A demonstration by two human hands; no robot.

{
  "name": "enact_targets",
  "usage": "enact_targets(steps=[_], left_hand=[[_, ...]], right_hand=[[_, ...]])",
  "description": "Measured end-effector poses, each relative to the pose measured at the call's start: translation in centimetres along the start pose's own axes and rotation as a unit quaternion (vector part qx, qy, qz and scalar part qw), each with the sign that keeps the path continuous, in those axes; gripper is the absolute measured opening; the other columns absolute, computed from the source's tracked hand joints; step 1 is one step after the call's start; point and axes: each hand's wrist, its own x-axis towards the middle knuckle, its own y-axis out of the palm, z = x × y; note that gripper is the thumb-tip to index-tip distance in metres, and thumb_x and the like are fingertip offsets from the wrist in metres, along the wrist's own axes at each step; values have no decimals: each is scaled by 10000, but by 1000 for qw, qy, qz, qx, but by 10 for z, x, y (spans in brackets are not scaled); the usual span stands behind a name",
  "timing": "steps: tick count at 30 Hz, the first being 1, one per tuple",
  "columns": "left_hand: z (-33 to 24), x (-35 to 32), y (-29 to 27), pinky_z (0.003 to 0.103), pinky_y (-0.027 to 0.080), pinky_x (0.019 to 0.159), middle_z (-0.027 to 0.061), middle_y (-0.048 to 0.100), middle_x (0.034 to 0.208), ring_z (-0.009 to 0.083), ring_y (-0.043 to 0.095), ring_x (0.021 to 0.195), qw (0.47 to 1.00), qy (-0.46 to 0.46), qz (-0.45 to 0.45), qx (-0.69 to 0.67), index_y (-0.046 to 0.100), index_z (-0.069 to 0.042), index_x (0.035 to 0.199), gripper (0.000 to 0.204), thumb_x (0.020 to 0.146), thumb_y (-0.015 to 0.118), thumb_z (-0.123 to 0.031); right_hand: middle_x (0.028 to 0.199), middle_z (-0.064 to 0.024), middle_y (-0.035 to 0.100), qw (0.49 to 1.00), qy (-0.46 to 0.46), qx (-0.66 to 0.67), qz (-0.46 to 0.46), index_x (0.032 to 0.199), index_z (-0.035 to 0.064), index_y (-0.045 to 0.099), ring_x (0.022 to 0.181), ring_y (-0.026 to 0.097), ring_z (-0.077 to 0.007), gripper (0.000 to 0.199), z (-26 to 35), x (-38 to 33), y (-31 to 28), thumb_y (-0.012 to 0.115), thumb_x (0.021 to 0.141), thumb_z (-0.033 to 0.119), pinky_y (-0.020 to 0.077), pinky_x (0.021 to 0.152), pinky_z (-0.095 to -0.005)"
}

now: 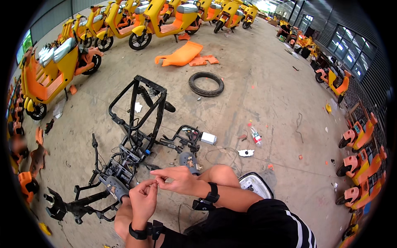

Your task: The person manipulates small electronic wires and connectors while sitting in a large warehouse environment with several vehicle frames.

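My left hand (144, 199) is closed in a pinch, thumb against fingertips, over the black scooter frame lying on the floor. Its fingertips meet those of my right hand (178, 180), whose thumb and index finger also close together. Whatever lies between them is too small to make out. Beyond and below both hands stretches the bare black scooter frame (134, 146), with cables and metal brackets around its middle. Grey clogs, one left (117, 188) and one right (188, 162), are on my feet beside it.
A black bracket assembly (188, 138) and a silver box (208, 138) lie past my right foot. Farther off are a tyre (206, 84), an orange body panel (182, 54) and a plastic bottle (256, 137). Yellow scooters (165, 25) stand in rows behind.
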Motion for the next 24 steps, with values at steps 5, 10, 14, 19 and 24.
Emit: enact_targets(steps=[5, 10, 14, 19, 24], left_hand=[[11, 3, 1, 197, 251, 477, -85, 526, 660, -14, 374, 543, 1000, 0, -15, -9, 698, 71, 974, 102, 942, 640, -8], [10, 5, -3, 199, 253, 481, -92, 501, 635, -12, 374, 552, 1000, 13, -21, -12, 707, 61, 980, 107, 940, 641, -13], [7, 2, -3, 202, 255, 488, -96, 489, 636, -14, 358, 554, 997, 24, -22, 75, 715, 42, 979, 116, 936, 656, -48], [13, 4, -7, 246, 252, 464, -78, 425, 535, 9, 336, 502, 999, 8, 6, 50, 734, 18, 997, 153, 927, 675, -104], [10, 3, -1, 216, 234, 473, -105, 454, 595, -13, 335, 531, 999, 9, 6, 43, 720, 40, 958, 142, 941, 676, -94]], right_hand=[[854, -96, 736, 1000, -11, -1, 9, 1114, 31, 727, 710, 720, -192, 319, 0, 0, -4, 736, 798, -10, 582, 638, -273], [878, -105, 741, 1000, -15, -9, 3, 1059, 24, 738, 720, 721, -201, 266, 0, 2, 1, 751, 794, -1, 583, 646, -281], [888, -111, 742, 998, -33, -54, 7, 1020, 19, 744, 722, 721, -212, 231, 1, 0, 3, 752, 790, -5, 580, 643, -293], [845, -88, 723, 999, 0, -33, 2, 1041, 46, 738, 693, 703, -196, 235, 0, -3, 9, 731, 807, 24, 552, 598, -285], [858, -97, 717, 1000, 26, -2, 16, 1046, 39, 734, 678, 693, -192, 231, -2, -1, 3, 733, 815, 35, 550, 601, -281]])
